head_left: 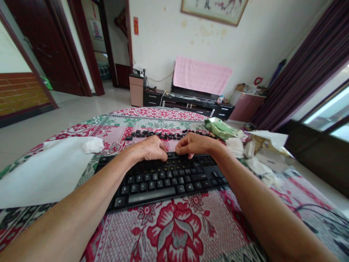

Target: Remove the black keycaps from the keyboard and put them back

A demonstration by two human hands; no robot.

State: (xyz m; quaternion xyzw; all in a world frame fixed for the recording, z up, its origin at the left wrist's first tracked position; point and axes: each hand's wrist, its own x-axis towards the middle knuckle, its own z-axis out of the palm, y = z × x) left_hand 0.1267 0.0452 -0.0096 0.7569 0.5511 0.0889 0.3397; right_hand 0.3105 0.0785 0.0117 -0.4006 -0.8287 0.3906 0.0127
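Note:
A black keyboard (pixel 163 180) lies on a table covered with a red floral cloth (pixel 177 225). My left hand (pixel 148 148) rests at the keyboard's far edge, fingers curled down onto the top row. My right hand (pixel 195 143) is beside it, fingers pinched together over the same top row, on something I cannot make out. Just beyond both hands a row of loose black keycaps (pixel 163 134) lies on the cloth.
A white sheet (pixel 40 174) with a crumpled tissue (pixel 93 145) lies at left. A pile of green cloth, tissues and papers (pixel 245 143) sits at right. Black cables (pixel 321 214) trail at the right edge. A TV stand (pixel 196 103) stands by the far wall.

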